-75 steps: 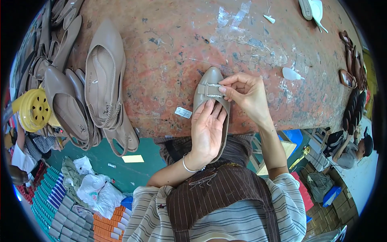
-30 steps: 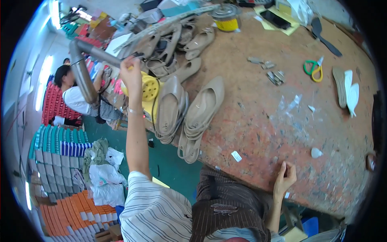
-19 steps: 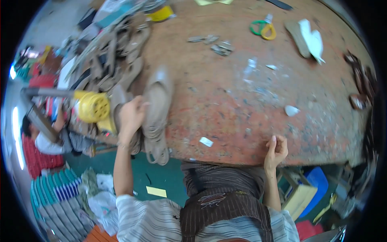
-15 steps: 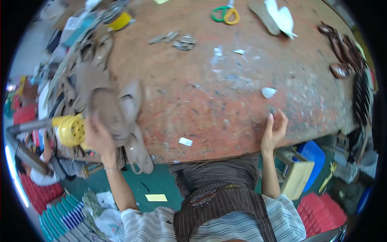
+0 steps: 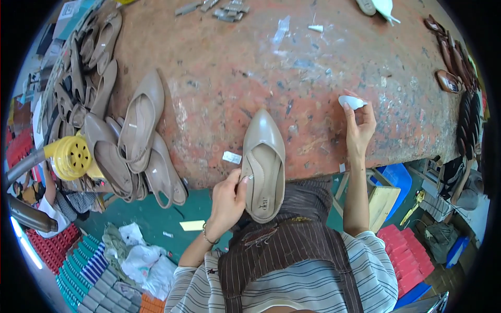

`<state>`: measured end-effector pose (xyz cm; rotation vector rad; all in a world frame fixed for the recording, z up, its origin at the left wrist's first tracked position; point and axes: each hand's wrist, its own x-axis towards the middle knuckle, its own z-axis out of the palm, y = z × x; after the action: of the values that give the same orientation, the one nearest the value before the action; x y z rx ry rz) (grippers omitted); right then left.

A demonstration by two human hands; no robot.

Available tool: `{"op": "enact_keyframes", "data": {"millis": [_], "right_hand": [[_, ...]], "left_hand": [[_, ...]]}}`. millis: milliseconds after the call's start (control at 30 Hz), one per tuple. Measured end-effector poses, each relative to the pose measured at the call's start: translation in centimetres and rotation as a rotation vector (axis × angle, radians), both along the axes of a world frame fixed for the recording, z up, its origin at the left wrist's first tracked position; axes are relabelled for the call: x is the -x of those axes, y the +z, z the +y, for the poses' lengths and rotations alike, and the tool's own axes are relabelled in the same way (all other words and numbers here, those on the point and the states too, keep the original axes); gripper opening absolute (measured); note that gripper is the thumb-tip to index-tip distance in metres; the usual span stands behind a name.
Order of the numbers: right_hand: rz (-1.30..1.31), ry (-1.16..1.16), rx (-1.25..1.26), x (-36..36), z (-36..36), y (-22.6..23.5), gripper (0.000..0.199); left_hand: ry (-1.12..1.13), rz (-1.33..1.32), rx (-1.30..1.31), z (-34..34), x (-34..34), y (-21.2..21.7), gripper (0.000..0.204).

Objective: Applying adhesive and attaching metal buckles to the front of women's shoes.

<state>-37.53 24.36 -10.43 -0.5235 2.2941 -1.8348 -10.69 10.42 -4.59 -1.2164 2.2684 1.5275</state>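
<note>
My left hand [image 5: 227, 204] grips a beige pointed-toe shoe [image 5: 264, 136] by its left side, thumb at the inner edge. The shoe lies toe-away over the near table edge, its opening facing up and its heel end over my lap. At the right, my right hand [image 5: 360, 128] has its thumb and fingers closed round a small white teardrop-shaped thing [image 5: 350, 101] at the tabletop. A small white label [image 5: 231, 157] lies on the table just left of the shoe.
More beige shoes [image 5: 143, 112] are heaped at the table's left, by a yellow perforated lamp-like head [image 5: 72, 158]. Metal pieces [image 5: 230, 10] lie at the back. Brown shoes [image 5: 449, 81] line the right edge. A wooden stool [image 5: 385, 201] stands below the right side.
My left hand has come from the left pile to the middle with a shoe. My right hand has reached forward and taken hold of the white thing. The view has shifted.
</note>
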Motion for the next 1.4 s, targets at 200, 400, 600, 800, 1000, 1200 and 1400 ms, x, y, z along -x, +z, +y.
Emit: {"op": "enact_keyframes", "data": {"millis": [200,400,600,800,1000,1200,1400], "right_hand": [[0.016,0.367,-0.175,-4.5,-0.1,1.4,0.021],[0.291,0.577,-0.261,-5.9,-1.9,2.4,0.027],[0.355,0.632,-0.323,-6.2,-2.5,2.4,0.027],[0.415,0.666,-0.398,-6.0,-3.0,2.5,0.025],[0.427,0.701,-0.408,-6.0,-3.6,2.9,0.022],[0.436,0.72,-0.437,-6.0,-4.0,3.1,0.023],[0.476,0.749,-0.497,-5.9,-4.4,3.4,0.018]], "left_hand": [[0.19,0.351,0.623,2.2,0.4,-0.4,0.025],[0.773,0.646,-0.733,4.9,4.5,-1.7,0.039],[1.054,1.041,-1.067,5.1,6.4,-5.9,0.024],[1.05,1.047,-1.054,4.8,7.1,-5.9,0.016],[1.03,1.057,-1.056,4.7,7.1,-5.9,0.011],[1.057,1.023,-1.043,4.6,7.3,-5.3,0.007],[1.073,1.024,-1.045,4.5,7.4,-5.4,0.005]]}}
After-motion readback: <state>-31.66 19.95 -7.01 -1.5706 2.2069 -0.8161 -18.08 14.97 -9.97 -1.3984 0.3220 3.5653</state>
